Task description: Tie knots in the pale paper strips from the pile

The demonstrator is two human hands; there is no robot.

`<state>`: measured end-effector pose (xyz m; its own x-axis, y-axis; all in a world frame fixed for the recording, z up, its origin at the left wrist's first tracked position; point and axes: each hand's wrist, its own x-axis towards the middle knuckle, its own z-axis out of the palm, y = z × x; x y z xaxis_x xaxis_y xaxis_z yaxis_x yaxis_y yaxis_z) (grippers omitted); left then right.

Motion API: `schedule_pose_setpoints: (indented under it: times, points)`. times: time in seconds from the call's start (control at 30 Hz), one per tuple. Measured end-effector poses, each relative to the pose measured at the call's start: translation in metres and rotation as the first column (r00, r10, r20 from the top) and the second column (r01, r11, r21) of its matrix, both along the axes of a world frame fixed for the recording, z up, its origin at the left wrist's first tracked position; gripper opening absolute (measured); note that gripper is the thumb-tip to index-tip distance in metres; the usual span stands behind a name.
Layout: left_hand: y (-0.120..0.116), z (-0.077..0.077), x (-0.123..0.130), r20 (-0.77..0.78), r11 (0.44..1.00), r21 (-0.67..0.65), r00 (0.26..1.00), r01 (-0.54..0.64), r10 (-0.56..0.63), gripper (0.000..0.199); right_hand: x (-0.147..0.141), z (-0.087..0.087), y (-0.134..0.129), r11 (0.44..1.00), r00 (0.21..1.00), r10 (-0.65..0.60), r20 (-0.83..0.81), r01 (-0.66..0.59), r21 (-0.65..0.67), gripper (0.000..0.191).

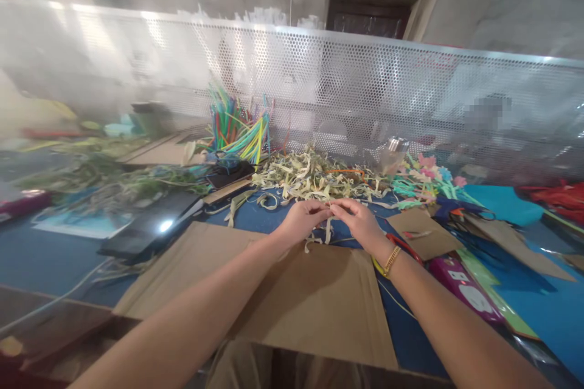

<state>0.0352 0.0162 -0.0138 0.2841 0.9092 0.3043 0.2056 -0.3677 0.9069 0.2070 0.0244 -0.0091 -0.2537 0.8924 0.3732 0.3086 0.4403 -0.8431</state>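
My left hand (305, 219) and my right hand (356, 219) meet fingertip to fingertip above the far edge of a brown cardboard sheet (314, 292). Both are closed in a pinch on a thin pale strip (328, 231), whose ends hang below the fingers. Its upper part is hidden by the fingertips. Just beyond the hands lies a heap of similar pale, curled strips (310, 176). A gold bracelet circles my right wrist.
Colourful pipe cleaners (239, 130) stand behind, left of centre. A black phone-like slab (152, 225) lies left. At right are a cardboard piece (424, 234), a purple-and-white power strip (465, 289) and pastel flowers (424, 176). A perforated metal screen (356, 73) spans the back.
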Motion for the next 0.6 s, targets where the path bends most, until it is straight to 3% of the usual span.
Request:
schedule_pose_setpoints:
  times: [0.37,0.6]
  points:
    - [-0.0084,0.008,0.0018,-0.013,0.998,-0.069,1.0,0.003,-0.004,0.043,-0.008,0.0045,-0.0063,0.972,0.95,0.042,-0.311,-0.111,-0.207,0.023]
    - [-0.009,0.0042,0.0033,-0.105,0.998,-0.004,0.993,0.06,-0.06,0.035,-0.0035,-0.0015,0.0025,0.995,0.965,-0.035,-0.26,0.009,-0.1,0.025]
